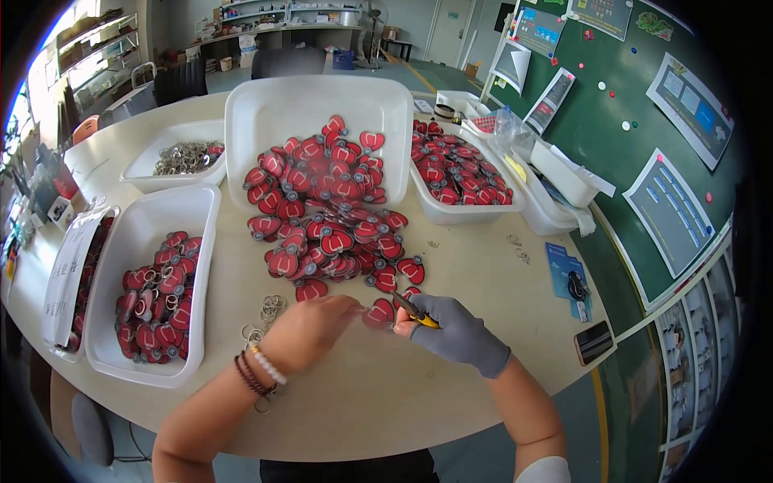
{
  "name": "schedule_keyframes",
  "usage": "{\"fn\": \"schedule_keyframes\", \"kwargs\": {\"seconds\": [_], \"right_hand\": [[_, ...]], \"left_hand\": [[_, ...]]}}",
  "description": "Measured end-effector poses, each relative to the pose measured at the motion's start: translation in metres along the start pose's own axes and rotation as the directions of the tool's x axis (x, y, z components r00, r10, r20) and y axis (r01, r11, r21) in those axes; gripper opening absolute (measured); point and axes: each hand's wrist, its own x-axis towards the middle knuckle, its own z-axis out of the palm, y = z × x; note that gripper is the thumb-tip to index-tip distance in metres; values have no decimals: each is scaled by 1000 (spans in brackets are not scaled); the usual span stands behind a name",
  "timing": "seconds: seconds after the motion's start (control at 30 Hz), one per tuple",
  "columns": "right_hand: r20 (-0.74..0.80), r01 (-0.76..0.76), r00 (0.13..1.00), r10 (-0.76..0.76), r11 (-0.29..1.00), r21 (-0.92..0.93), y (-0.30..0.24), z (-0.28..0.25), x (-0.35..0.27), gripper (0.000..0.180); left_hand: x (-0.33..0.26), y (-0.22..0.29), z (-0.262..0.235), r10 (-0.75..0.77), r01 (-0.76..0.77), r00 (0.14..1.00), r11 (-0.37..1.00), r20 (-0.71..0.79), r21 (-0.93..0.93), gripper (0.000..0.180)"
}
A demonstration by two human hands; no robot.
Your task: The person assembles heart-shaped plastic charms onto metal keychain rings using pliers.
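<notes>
My right hand (460, 328), in a grey glove with bare fingertips, is closed around pliers (419, 312) with yellow-and-black handles. Their dark jaws point up and left. A flat red keychain tag (378, 314) with a pale mark lies between my hands, its right edge by my right thumb. My left hand (316, 328), slightly blurred, has its fingers drawn together at the tag's left side; whatever they pinch is too small to name. Loose metal key rings (272, 309) lie beside the left wrist, which wears bracelets. Just beyond my hands spreads a heap of red tags (330, 241).
The heap spills from a tipped white bin (318, 101). A left bin (208, 241) holds tags with rings; another bin (133, 173) holds metal rings. More tags fill the right bin (467, 213). A phone (594, 343) and keys on blue cards (568, 278) lie near the right edge.
</notes>
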Motion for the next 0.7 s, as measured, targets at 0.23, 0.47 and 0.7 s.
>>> {"fn": "schedule_keyframes", "kwargs": {"seconds": [0.23,0.47,0.7], "right_hand": [[307,26,950,-62,993,119,-8,6,1,17],[448,81,890,-90,996,40,-13,17,4,22],[526,204,838,-144,977,-58,-30,31,19,21]], "left_hand": [[-26,27,-9,-252,482,876,443,411,-756,20],[-45,34,-21,-149,359,925,639,349,-680,15],[-64,18,-25,-68,240,965,611,252,-755,19]]}}
